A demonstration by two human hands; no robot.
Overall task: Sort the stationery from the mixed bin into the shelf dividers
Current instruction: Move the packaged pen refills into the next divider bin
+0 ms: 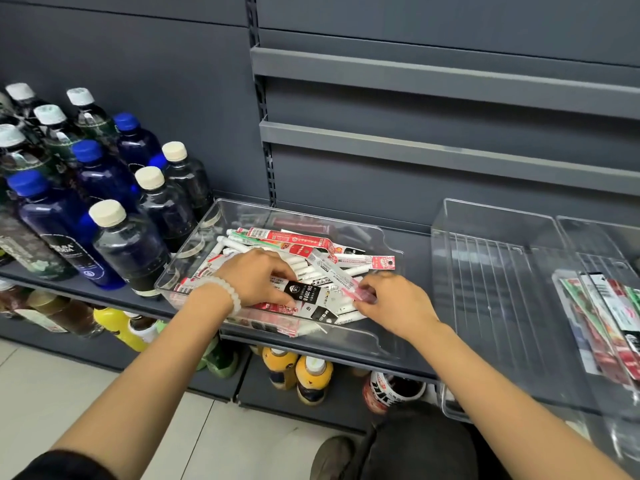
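Observation:
A clear mixed bin [381, 237] on the dark shelf holds a heap of packaged pens and white refills. My left hand [254, 277], with a white bead bracelet at the wrist, reaches into the bin and its fingers curl on a black-labelled pen pack [304, 293]. My right hand [391, 303] pinches the lower end of a clear pack with a pink pen [341, 278] that slants up and to the left over the pile. To the right stands a clear divider tray [485, 271] with nothing in it. Further right, another divider tray [568, 244] holds several red and green pen packs [609, 317].
Dark and blue bottles [104, 216] stand close against the bin's left side. Orange and yellow drink bottles [298, 375] fill the shelf below. Grey shelf rails [433, 77] run across the back panel above.

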